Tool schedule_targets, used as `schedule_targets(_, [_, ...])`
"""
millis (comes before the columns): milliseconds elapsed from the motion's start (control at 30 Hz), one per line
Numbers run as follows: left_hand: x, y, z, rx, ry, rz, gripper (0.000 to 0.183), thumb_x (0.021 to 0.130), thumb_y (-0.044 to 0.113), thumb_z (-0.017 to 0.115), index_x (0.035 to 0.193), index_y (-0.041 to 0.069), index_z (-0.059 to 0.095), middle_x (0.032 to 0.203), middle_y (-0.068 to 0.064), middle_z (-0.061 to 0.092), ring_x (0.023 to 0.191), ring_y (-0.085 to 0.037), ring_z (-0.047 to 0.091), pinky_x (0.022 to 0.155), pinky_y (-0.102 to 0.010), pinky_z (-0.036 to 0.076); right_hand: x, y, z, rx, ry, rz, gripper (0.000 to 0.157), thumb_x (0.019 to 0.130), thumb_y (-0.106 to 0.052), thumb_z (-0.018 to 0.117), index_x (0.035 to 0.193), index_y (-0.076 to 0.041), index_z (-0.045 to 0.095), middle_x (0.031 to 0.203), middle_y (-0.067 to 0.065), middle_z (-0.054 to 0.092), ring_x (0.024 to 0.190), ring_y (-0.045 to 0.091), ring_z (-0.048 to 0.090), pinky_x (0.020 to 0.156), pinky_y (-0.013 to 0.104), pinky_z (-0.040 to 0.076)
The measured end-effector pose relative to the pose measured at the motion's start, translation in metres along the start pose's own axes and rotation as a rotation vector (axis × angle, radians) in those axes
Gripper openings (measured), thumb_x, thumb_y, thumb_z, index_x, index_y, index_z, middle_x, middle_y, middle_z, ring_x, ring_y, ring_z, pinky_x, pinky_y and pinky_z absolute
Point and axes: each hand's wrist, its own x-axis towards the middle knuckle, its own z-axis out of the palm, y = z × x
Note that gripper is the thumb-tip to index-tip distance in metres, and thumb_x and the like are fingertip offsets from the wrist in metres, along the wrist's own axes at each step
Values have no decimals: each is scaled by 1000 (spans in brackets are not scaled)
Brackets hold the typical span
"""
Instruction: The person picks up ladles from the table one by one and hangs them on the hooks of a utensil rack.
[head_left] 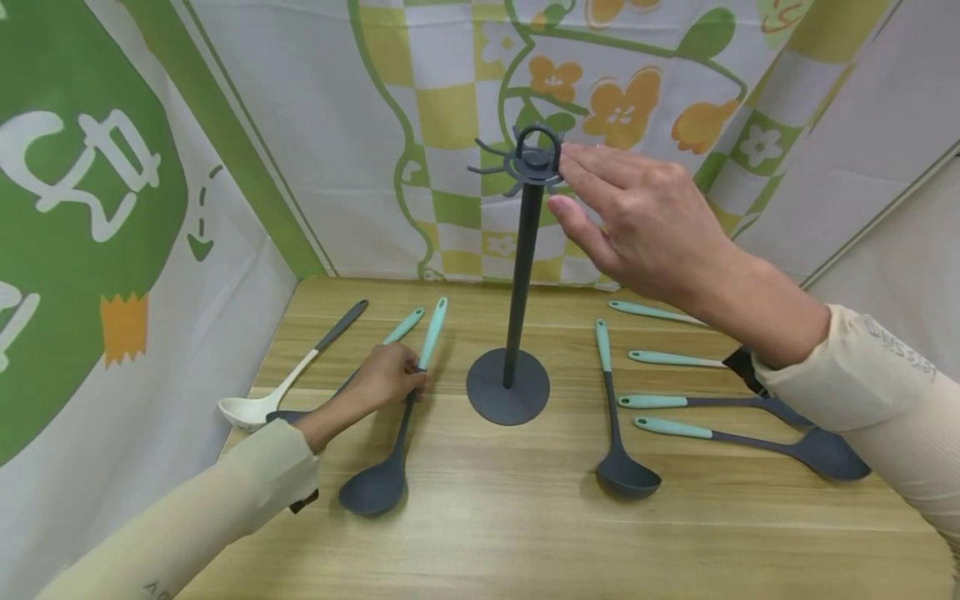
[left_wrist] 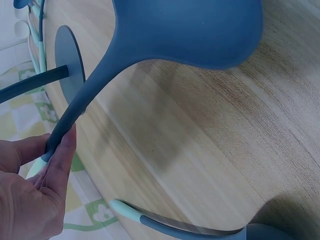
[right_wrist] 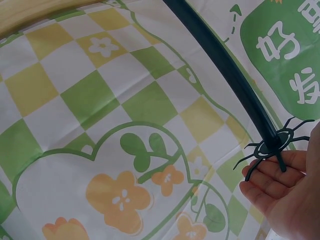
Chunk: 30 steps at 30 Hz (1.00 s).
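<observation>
My left hand (head_left: 382, 375) pinches a dark grey ladle (head_left: 378, 487) between thumb and fingers, just below its mint-green handle end. In the left wrist view the ladle's bowl (left_wrist: 190, 30) hangs above the table, casting a shadow on the wood. A dark grey utensil stand (head_left: 517, 292) rises upright from a round base. At its top is a ring of thin hooks with a loop (head_left: 537, 142). Fairly straight fingers of my right hand (head_left: 645, 208) touch this top, thumb apart from the pole. The right wrist view has those fingers (right_wrist: 275, 185) right against the hook ring (right_wrist: 272, 147).
Left on the wooden table (head_left: 495, 533) lie a white ladle (head_left: 251, 410) with a grey handle and a mint-handled utensil (head_left: 405, 325), partly behind my left hand. Another ladle (head_left: 626, 475) lies right of the stand. Several mint-handled utensils (head_left: 675, 427) lie under my right forearm. A patterned curtain (head_left: 450, 125) hangs behind.
</observation>
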Motion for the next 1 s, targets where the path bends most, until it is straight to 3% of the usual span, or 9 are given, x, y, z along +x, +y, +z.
schedule_targets(300, [-5, 1, -9, -16, 39, 62, 15, 100, 1, 70, 89, -6, 77, 70, -7, 75, 60, -17, 72, 48, -24, 54, -1, 1, 1, -18, -8, -13, 61, 113, -37, 37, 132, 13, 66, 133, 32, 65, 120, 49, 68, 101, 62, 55])
schedule_targets(600, [-10, 11, -18, -127, 41, 18, 13, 101, 1, 67, 97, -9, 75, 77, -11, 77, 69, -25, 77, 57, -27, 61, -1, 2, 2, -4, 20, -11, 61, 113, -38, 38, 132, 14, 66, 132, 32, 66, 118, 50, 69, 100, 62, 56])
schedule_targets(700, [-11, 16, -22, -143, 50, 23, 13, 101, 1, 67, 98, -9, 75, 80, -13, 77, 74, -29, 78, 58, -27, 60, -1, 2, 3, 3, 34, -5, 62, 113, -38, 38, 131, 14, 67, 131, 32, 67, 118, 49, 69, 100, 62, 56])
schedule_targets(867, [-16, 25, -30, -155, 64, 33, 13, 102, 3, 67, 99, -7, 74, 85, -13, 78, 76, -25, 78, 62, -28, 61, -1, 1, 4, 3, 44, -2, 62, 113, -38, 38, 130, 14, 68, 130, 32, 67, 118, 49, 69, 101, 61, 56])
schedule_targets(1000, [-22, 33, -38, -180, 95, 47, 13, 103, 2, 67, 102, -8, 74, 92, -17, 78, 81, -28, 79, 67, -29, 64, -1, 1, 5, -1, 40, -7, 61, 112, -37, 38, 129, 14, 68, 130, 32, 67, 119, 49, 69, 101, 61, 56])
